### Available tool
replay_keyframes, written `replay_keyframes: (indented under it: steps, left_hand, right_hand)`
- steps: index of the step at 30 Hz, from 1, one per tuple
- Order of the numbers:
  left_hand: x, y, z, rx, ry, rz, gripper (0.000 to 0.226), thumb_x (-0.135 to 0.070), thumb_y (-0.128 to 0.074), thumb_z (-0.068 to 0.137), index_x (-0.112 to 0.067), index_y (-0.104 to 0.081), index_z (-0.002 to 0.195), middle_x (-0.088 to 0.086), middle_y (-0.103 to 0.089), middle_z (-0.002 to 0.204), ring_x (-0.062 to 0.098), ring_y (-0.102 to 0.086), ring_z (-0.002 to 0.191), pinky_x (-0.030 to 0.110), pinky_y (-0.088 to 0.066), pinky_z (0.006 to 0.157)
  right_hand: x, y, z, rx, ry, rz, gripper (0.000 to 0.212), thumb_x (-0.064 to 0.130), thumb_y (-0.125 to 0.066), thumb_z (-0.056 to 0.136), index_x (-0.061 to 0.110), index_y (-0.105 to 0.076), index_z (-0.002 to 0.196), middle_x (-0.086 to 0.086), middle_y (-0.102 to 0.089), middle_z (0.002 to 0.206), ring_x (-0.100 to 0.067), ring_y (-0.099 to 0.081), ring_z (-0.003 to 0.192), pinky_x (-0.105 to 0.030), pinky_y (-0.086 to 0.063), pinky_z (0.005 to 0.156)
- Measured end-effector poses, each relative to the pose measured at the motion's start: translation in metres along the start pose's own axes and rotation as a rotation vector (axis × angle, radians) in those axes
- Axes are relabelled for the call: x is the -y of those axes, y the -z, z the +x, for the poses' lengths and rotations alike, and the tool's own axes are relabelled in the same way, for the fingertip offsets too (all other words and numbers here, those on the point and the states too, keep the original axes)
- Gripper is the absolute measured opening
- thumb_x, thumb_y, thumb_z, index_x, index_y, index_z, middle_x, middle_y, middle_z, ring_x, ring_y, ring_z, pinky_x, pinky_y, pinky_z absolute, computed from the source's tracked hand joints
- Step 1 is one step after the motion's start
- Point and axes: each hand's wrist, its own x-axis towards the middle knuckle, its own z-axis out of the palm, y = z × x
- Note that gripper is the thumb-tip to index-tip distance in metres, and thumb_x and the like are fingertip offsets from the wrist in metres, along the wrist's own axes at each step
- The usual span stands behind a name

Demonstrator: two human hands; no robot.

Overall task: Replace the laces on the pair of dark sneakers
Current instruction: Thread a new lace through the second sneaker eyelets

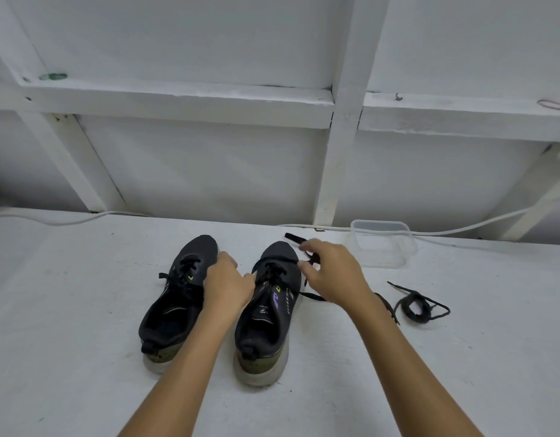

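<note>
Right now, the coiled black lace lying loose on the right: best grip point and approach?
Take the coiled lace at the bundled ring in its middle, coming from straight above. The ring is the thickest, most raised part; the loose tails trailing off it lie flat on the white surface and would probably slip from a pinch. It lies clear of the right hand and both sneakers.

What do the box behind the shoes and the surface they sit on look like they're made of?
The box looks like clear plastic: see-through walls, rounded corners, a faint gloss. The surface seems to be white-painted board, matte and scuffed with small dark marks; what lies under the paint can't be told.
</note>
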Motion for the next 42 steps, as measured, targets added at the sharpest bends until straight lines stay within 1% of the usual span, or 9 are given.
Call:
replay_keyframes:
  steps: [5, 14, 19, 22, 25, 28, 31, 38, 42]
  left_hand:
    - [0.006, 0.002, -0.002, -0.018, -0.182, 0.111, 0.02, 0.002, -0.058, 0.087, -0.014, -0.049, 0.097, 0.005, -0.056, 0.102, 0.028, -0.059, 0.088, 0.036, -0.044, 0.073]
    - [-0.02, 0.004, -0.007, 0.325, -0.77, 0.096, 0.036, -0.03, -0.063, 0.091, -0.034, -0.061, 0.127, -0.022, -0.059, 0.11, 0.004, -0.044, 0.103, 0.017, -0.039, 0.086]
    - [-0.028, -0.004, -0.008, 0.103, -0.526, -0.075, 0.001, -0.027, -0.066, 0.089, -0.028, -0.065, 0.09, -0.015, -0.065, 0.08, 0.004, -0.056, 0.077, 0.029, -0.047, 0.069]
    - [-0.02, 0.002, -0.004, -0.063, -0.245, -0.247, 0.008, -0.02, -0.061, 0.089, -0.027, -0.061, 0.094, -0.015, -0.065, 0.092, 0.01, -0.061, 0.085, 0.025, -0.045, 0.067]
    - [-0.023, 0.009, -0.011, 0.129, -0.566, -0.105, 0.047, -0.017, -0.061, 0.088, -0.034, -0.057, 0.131, -0.023, -0.061, 0.118, 0.012, -0.047, 0.121, 0.03, -0.041, 0.098]
    - [-0.043, 0.01, -0.023, 0.322, -0.823, -0.047, 0.041, -0.032, -0.064, 0.092, -0.042, -0.06, 0.132, -0.036, -0.061, 0.101, 0.002, -0.047, 0.111, 0.023, -0.038, 0.095]
    - [-0.051, 0.013, -0.02, 0.241, -0.798, -0.043, 0.014, -0.029, -0.066, 0.094, -0.032, -0.075, 0.104, -0.018, -0.062, 0.077, 0.007, -0.054, 0.088, 0.028, -0.043, 0.081]
    - [-0.017, 0.046, 0.012, -0.183, -0.377, 0.076, 0.016, -0.018, -0.062, 0.092, -0.022, -0.074, 0.102, -0.006, -0.074, 0.09, 0.025, -0.066, 0.095, 0.036, -0.051, 0.08]
    - [-0.023, 0.038, -0.001, 0.128, -0.739, 0.207, 0.055, -0.031, -0.071, 0.09, -0.03, -0.055, 0.142, -0.013, -0.056, 0.142, 0.02, -0.042, 0.136, 0.04, -0.035, 0.111]
  right_hand:
    - [-0.014, -0.028, -0.016, 0.271, -0.047, 0.07, 0.029, 0.036, -0.069, 0.093, 0.029, -0.07, 0.121, 0.014, -0.067, 0.115, -0.011, -0.064, 0.103, -0.034, -0.053, 0.093]
    - [-0.009, -0.008, -0.022, 0.152, -0.011, 0.319, 0.011, 0.032, -0.062, 0.096, 0.03, -0.06, 0.085, 0.011, -0.07, 0.081, -0.01, -0.067, 0.082, -0.033, -0.053, 0.077]
    - [-0.009, 0.037, -0.022, 0.177, -0.022, 0.242, 0.016, 0.038, -0.063, 0.097, 0.036, -0.068, 0.082, 0.014, -0.07, 0.068, 0.0, -0.064, 0.063, -0.012, -0.042, 0.054]
    - [-0.021, 0.053, -0.027, 0.196, -0.078, 0.146, 0.018, 0.037, -0.063, 0.098, 0.036, -0.07, 0.082, 0.008, -0.071, 0.071, -0.007, -0.066, 0.069, -0.024, -0.052, 0.063]
    - [-0.018, 0.056, -0.031, 0.191, -0.058, 0.159, 0.016, 0.035, -0.063, 0.098, 0.033, -0.074, 0.087, 0.008, -0.071, 0.072, -0.007, -0.064, 0.068, -0.022, -0.05, 0.064]
    - [-0.004, 0.052, -0.028, 0.157, 0.015, 0.17, 0.016, 0.034, -0.064, 0.098, 0.031, -0.075, 0.087, 0.008, -0.07, 0.072, -0.008, -0.061, 0.065, -0.022, -0.047, 0.059]
    - [0.003, 0.051, -0.025, 0.14, 0.045, 0.181, 0.015, 0.034, -0.062, 0.098, 0.035, -0.076, 0.093, 0.011, -0.07, 0.072, -0.005, -0.062, 0.066, -0.02, -0.047, 0.06]
    - [-0.016, 0.054, -0.031, 0.155, -0.062, 0.085, 0.017, 0.033, -0.059, 0.101, 0.034, -0.073, 0.091, 0.011, -0.073, 0.076, -0.01, -0.066, 0.07, -0.031, -0.054, 0.068]
    - [0.0, 0.044, -0.026, 0.15, -0.014, 0.072, 0.017, 0.034, -0.059, 0.1, 0.031, -0.074, 0.093, 0.011, -0.072, 0.077, -0.006, -0.063, 0.071, -0.029, -0.052, 0.067]
